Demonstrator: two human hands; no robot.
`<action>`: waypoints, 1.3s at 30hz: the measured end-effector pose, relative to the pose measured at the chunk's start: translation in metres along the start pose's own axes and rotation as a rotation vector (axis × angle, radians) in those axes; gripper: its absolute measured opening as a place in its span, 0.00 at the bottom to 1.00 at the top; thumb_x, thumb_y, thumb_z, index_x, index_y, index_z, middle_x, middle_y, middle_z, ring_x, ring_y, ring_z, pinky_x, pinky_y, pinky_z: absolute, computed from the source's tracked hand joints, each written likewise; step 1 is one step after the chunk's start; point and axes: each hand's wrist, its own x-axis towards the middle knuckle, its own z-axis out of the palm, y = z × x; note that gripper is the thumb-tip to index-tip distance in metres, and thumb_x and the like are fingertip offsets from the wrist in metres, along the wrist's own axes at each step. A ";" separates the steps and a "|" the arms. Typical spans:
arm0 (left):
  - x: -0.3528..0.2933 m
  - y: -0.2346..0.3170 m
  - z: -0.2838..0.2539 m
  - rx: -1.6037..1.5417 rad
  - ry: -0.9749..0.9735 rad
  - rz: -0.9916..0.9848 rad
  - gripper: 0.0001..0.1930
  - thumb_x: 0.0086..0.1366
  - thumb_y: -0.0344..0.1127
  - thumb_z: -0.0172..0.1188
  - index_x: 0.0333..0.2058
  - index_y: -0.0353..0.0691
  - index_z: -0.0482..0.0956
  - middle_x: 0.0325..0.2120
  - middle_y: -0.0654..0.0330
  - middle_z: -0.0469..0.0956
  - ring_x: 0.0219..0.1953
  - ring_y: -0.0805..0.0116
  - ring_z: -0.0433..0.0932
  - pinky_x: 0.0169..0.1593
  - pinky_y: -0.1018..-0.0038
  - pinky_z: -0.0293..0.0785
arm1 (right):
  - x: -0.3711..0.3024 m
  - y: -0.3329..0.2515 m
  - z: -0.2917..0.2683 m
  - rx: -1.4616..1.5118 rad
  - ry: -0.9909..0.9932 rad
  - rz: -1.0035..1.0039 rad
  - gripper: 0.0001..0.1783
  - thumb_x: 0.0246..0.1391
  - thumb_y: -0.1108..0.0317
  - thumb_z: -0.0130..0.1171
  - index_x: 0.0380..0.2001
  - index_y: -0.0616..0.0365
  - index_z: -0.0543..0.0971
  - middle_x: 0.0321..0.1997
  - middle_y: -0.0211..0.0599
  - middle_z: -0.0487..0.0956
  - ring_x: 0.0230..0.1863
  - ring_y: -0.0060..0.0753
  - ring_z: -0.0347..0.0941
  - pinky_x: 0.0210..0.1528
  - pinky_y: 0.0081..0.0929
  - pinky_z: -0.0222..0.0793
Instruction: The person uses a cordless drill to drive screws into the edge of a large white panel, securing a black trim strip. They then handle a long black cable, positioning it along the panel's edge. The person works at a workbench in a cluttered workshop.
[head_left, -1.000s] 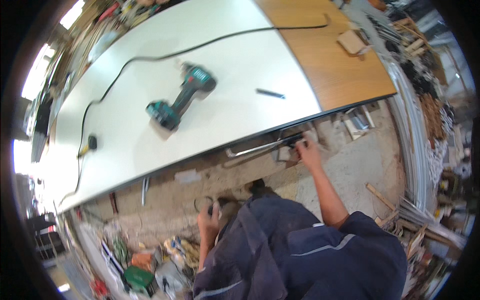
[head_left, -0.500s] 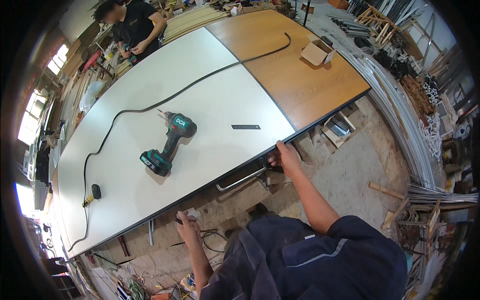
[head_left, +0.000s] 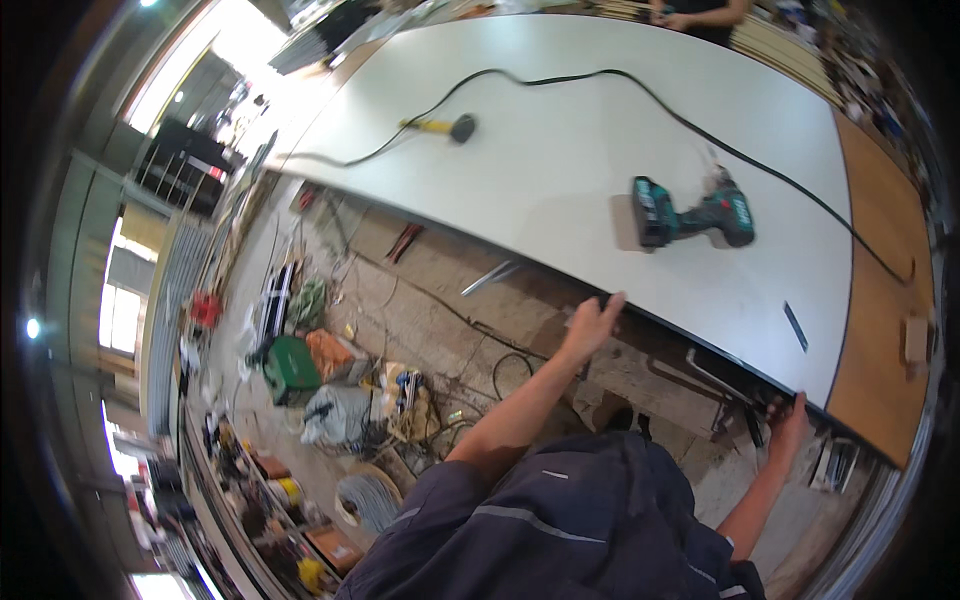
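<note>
A large white panel (head_left: 560,190) with a dark edge lies in front of me. At its near edge is my left hand (head_left: 592,332), closed with a small black piece at the fingertips; its kind is unclear. My right hand (head_left: 787,428) grips the same edge farther right, thumb on top and fingers curled underneath. Close by under the panel are a bent metal rod (head_left: 725,378) and a black handle-like part (head_left: 754,427). On top, a green and black cordless drill (head_left: 695,215) lies on its side, with a short dark metal strip (head_left: 795,326) nearer my right hand.
A long thin black strip (head_left: 640,84) curves across the panel past a yellow-handled rubber mallet (head_left: 440,127). A wood-coloured panel (head_left: 875,400) with a cardboard box (head_left: 915,340) adjoins at right. Another person's hands (head_left: 675,18) show beyond. Bags, coiled cable (head_left: 368,500) and a green case (head_left: 292,370) clutter the left floor.
My view has swung left, so the drill and panel appear farther right. My left hand has come up from below the panel to its edge; my right hand still holds the edge.
</note>
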 end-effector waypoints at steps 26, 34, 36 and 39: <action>-0.212 -0.114 -0.486 -1.246 0.224 0.251 0.29 0.78 0.61 0.39 0.36 0.39 0.74 0.22 0.66 0.71 0.19 0.81 0.64 0.21 0.81 0.56 | -0.355 0.355 0.516 -1.393 -1.711 -0.500 0.12 0.50 0.72 0.66 0.40 0.63 0.84 0.36 0.50 0.85 0.39 0.44 0.83 0.43 0.35 0.76; -0.195 -0.213 -0.610 -1.436 0.817 0.443 0.27 0.80 0.57 0.34 0.39 0.41 0.74 0.21 0.61 0.71 0.26 0.65 0.73 0.35 0.65 0.74 | -0.440 0.368 0.723 -1.080 -1.521 -0.242 0.07 0.63 0.74 0.58 0.40 0.63 0.83 0.25 0.24 0.78 0.18 0.14 0.68 0.20 0.21 0.65; -0.170 -0.232 -0.644 -1.386 0.846 0.382 0.26 0.80 0.55 0.36 0.41 0.40 0.75 0.24 0.59 0.74 0.32 0.61 0.77 0.44 0.61 0.74 | -0.475 0.362 0.784 -1.124 -1.574 -0.192 0.09 0.66 0.68 0.57 0.38 0.61 0.83 0.24 0.23 0.80 0.17 0.12 0.66 0.17 0.21 0.61; -0.127 -0.265 -0.698 -1.330 0.816 0.286 0.22 0.81 0.51 0.39 0.44 0.39 0.74 0.28 0.56 0.79 0.42 0.53 0.81 0.55 0.55 0.72 | -0.501 0.381 0.858 -1.242 -1.695 -0.009 0.10 0.66 0.67 0.56 0.37 0.61 0.83 0.25 0.26 0.82 0.17 0.12 0.66 0.18 0.20 0.62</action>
